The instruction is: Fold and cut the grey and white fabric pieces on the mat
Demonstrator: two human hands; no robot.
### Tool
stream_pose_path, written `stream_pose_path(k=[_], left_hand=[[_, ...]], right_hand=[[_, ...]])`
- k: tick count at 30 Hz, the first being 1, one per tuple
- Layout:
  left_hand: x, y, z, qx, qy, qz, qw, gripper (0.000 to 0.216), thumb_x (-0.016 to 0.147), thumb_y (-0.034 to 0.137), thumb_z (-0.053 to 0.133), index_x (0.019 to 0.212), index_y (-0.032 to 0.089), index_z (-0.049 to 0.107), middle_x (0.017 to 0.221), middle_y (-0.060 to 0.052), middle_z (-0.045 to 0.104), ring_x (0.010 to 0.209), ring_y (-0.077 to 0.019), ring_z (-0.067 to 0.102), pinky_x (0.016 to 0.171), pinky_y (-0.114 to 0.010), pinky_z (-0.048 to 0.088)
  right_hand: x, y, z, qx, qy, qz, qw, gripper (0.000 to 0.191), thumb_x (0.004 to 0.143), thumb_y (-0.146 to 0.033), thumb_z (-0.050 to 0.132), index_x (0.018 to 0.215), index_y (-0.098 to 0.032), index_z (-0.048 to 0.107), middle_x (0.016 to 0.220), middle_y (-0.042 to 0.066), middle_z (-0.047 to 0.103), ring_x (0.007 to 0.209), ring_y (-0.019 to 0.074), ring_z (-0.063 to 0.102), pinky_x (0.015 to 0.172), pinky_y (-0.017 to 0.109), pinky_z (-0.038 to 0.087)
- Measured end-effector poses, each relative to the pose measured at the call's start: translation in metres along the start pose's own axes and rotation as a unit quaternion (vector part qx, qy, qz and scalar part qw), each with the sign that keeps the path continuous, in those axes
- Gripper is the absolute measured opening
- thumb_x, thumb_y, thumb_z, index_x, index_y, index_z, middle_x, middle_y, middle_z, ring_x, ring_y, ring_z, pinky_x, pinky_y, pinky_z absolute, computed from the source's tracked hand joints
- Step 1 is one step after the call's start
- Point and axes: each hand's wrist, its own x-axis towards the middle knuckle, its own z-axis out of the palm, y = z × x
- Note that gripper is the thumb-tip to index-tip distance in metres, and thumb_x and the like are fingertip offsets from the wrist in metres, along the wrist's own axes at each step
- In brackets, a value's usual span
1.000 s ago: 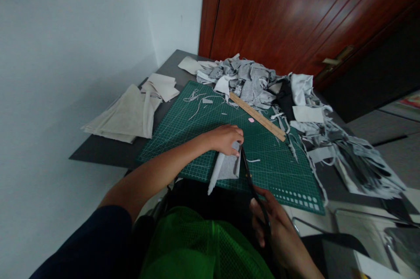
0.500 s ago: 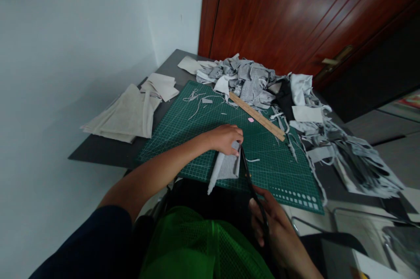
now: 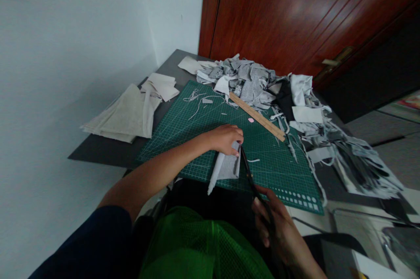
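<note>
My left hand point(image 3: 227, 139) is closed on the upper end of a small grey fabric piece point(image 3: 229, 168), its fingertips at the right edge. The piece lies on the green cutting mat point(image 3: 183, 139), its left side rolled or folded and reaching past the mat's near edge. Black-handled scissors point(image 3: 250, 179) are in my right hand point(image 3: 274, 220), whose fingers wrap round the handles. Their blades run along the fabric's right edge, with the tips close to my left fingertips. A thin pale strip point(image 3: 253, 160) lies just right of the blades.
A wooden ruler point(image 3: 257, 115) and a pink chip point(image 3: 251, 120) lie on the mat. Grey fabric scraps point(image 3: 252, 80) are heaped behind it. Cream cloth pieces point(image 3: 127, 113) lie at left, stacked grey cloths point(image 3: 367, 165) at right. A brown door point(image 3: 278, 12) stands behind the table.
My right hand and the scissor handles have shifted slightly right. My left hand and the fabric piece stay where they were.
</note>
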Motion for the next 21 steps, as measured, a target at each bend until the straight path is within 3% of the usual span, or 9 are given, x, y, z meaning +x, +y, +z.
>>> stream_pose_path(k=[6, 14, 21], left_hand=[[-0.001, 0.0034, -0.0021, 0.008, -0.002, -0.01, 1.0, 0.028, 0.074, 0.036, 0.083, 0.094, 0.023, 0.069, 0.106, -0.004, 0.07, 0.105, -0.0247, 0.06, 0.088, -0.036, 0.042], [-0.0012, 0.0044, -0.0022, 0.016, -0.014, -0.023, 0.999, 0.033, 0.075, 0.038, 0.083, 0.101, 0.023, 0.068, 0.113, -0.003, 0.07, 0.111, -0.0257, 0.058, 0.091, -0.036, 0.04], [-0.0013, 0.0058, -0.0032, 0.024, -0.018, -0.029, 0.999, 0.036, 0.076, 0.039, 0.083, 0.103, 0.023, 0.066, 0.114, -0.003, 0.07, 0.113, -0.0257, 0.058, 0.093, -0.036, 0.04]], right_hand=[[0.0033, -0.0082, -0.0078, -0.019, -0.022, 0.01, 1.0, 0.071, 0.078, -0.063, 0.078, 0.128, -0.022, 0.049, 0.058, -0.012, 0.048, 0.038, 0.0055, 0.034, 0.033, 0.016, 0.03], [0.0064, -0.0101, -0.001, -0.05, -0.03, -0.009, 0.998, 0.074, 0.08, -0.066, 0.074, 0.131, -0.02, 0.046, 0.049, -0.013, 0.044, 0.038, 0.008, 0.035, 0.035, 0.018, 0.031], [0.0077, -0.0055, -0.004, -0.06, -0.046, -0.03, 0.997, 0.063, 0.089, -0.06, 0.069, 0.134, -0.022, 0.045, 0.054, -0.012, 0.046, 0.041, 0.0081, 0.039, 0.037, 0.018, 0.035]])
